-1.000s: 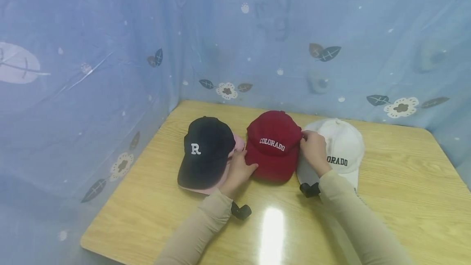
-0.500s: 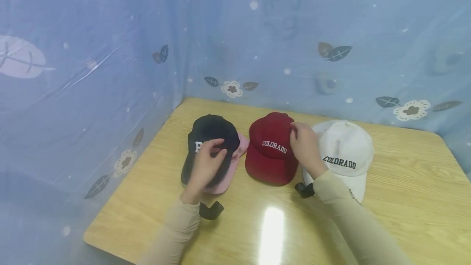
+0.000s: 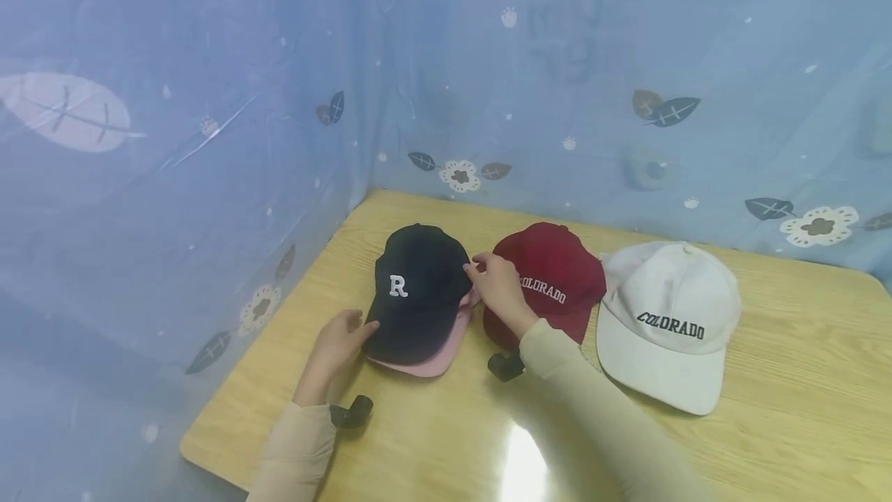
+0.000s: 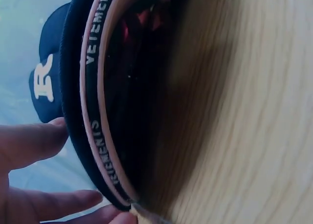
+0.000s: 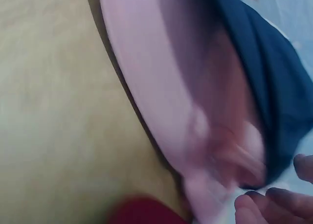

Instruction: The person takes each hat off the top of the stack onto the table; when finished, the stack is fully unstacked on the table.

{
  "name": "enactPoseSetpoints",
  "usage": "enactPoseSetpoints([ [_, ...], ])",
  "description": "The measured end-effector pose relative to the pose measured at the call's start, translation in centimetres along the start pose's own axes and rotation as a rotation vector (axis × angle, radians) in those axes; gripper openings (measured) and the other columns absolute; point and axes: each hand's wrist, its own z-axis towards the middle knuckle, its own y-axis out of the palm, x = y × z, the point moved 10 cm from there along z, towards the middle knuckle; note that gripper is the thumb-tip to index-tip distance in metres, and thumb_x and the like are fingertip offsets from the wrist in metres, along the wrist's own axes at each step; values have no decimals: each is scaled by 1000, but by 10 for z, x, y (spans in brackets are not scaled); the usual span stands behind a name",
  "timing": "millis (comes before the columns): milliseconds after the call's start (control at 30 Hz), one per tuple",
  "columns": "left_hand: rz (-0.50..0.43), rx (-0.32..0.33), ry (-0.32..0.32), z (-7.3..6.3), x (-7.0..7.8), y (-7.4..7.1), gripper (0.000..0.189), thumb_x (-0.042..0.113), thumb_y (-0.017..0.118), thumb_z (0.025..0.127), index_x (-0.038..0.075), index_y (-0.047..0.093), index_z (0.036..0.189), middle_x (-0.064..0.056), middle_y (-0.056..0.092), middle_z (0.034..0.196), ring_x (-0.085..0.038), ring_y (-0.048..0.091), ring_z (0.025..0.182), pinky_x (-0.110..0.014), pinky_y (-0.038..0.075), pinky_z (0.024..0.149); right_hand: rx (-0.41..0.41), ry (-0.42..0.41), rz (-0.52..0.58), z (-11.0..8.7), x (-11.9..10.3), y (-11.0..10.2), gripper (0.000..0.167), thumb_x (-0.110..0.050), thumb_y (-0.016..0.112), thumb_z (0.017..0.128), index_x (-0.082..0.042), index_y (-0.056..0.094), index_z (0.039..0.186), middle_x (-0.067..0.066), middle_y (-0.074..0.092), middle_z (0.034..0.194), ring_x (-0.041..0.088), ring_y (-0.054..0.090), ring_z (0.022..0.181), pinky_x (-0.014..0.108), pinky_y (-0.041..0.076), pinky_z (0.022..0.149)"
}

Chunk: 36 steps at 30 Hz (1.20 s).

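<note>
A dark navy cap (image 3: 421, 285) with a white R is stacked over a pink cap (image 3: 425, 366), whose brim shows beneath. My left hand (image 3: 337, 347) is at the left edge of the navy brim, thumb and fingers spread, fingertips touching the edge. My right hand (image 3: 498, 285) reaches to the right side of the stack; its fingertips (image 5: 244, 204) are at the navy cap's lower rim, thumb and fingers apart. Behind that hand lies a red COLORADO cap (image 3: 550, 262), partly covered by it. In the left wrist view, pale lettering runs along the stacked brims (image 4: 93, 87).
A white COLORADO cap (image 3: 669, 300) lies to the right of the red one, the two nearly touching. All stand on a wooden table (image 3: 787, 378). A blue patterned curtain (image 3: 557, 84) hangs behind and along the left side.
My left hand has moved from between the navy and red caps, across the navy cap, to its left edge. My right hand has left the red cap's right side for the navy cap's right side.
</note>
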Motion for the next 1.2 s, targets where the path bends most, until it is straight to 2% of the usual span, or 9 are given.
enactPoseSetpoints([
  [200, -45, 19, -13, -1, 3, 1, 58, 29, 57, 90, -14, 41, 128, -32, 50, 123, -45, 47, 115, -53, 37, 98, 77, 51, 63, -3, 4, 11, 35, -24, 60, 89, 1, 62, 114, 13, 67, 93, 26, 62, 90, 42, 46, 83],
  [300, -155, 2, -38, 2, 0, 4, 58, 25, 57, 90, -15, 40, 128, -34, 48, 124, -45, 46, 116, -51, 38, 97, 134, 33, 95, -3, 3, 7, 26, -18, 63, 87, -1, 66, 106, 12, 67, 90, 25, 62, 86, 41, 46, 80],
  [467, -444, -39, -55, 7, -2, 10, 51, 18, 58, 90, -16, 45, 124, -33, 47, 126, -43, 46, 117, -47, 40, 97, 242, -6, 183, 0, 2, -7, 15, -11, 64, 86, -1, 67, 97, 12, 68, 86, 25, 63, 78, 38, 50, 70],
  [533, -504, -52, -45, 10, 1, 12, 48, 17, 59, 89, -14, 48, 124, -31, 48, 126, -41, 48, 117, -46, 40, 97, 277, -24, 211, -1, 0, -15, 13, -9, 63, 86, -1, 66, 96, 12, 68, 87, 25, 63, 78, 38, 51, 70],
  [667, -526, -45, -54, 16, 16, 8, 48, 15, 60, 89, -8, 46, 129, -27, 48, 129, -35, 54, 111, -41, 47, 89, 317, -79, 247, 1, -8, -34, 12, -8, 62, 88, -2, 65, 96, 12, 68, 88, 24, 63, 79, 37, 51, 71],
  [800, -548, -18, -24, 25, 52, -1, 48, 15, 60, 88, -2, 47, 130, -23, 49, 128, -32, 52, 111, -40, 49, 86, 344, -82, 257, 6, -14, -70, 15, -12, 60, 89, -2, 65, 100, 12, 68, 94, 24, 63, 82, 37, 51, 73],
  [967, -553, -22, 112, 39, 118, 7, 42, 12, 64, 85, 0, 55, 124, -18, 58, 113, -22, 59, 95, -37, 51, 75, 398, -30, 293, 2, 0, -140, 21, -13, 59, 90, 1, 61, 105, 15, 66, 99, 19, 60, 85, 28, 48, 74],
  [1067, -613, -91, 196, 41, 165, 33, 40, 8, 65, 84, -2, 57, 121, -19, 60, 106, -15, 60, 86, -37, 53, 73, 447, 24, 416, -11, 24, -192, 16, -11, 59, 90, 1, 60, 101, 6, 64, 90, 10, 58, 76, 19, 49, 66],
  [1200, -771, -254, 243, 34, 227, 84, 37, 4, 65, 83, -4, 56, 118, -12, 61, 95, -11, 58, 73, -32, 54, 66, 511, 58, 736, -41, 65, -258, 4, -3, 61, 87, -7, 61, 87, -6, 63, 76, 2, 59, 64, 15, 51, 56],
])
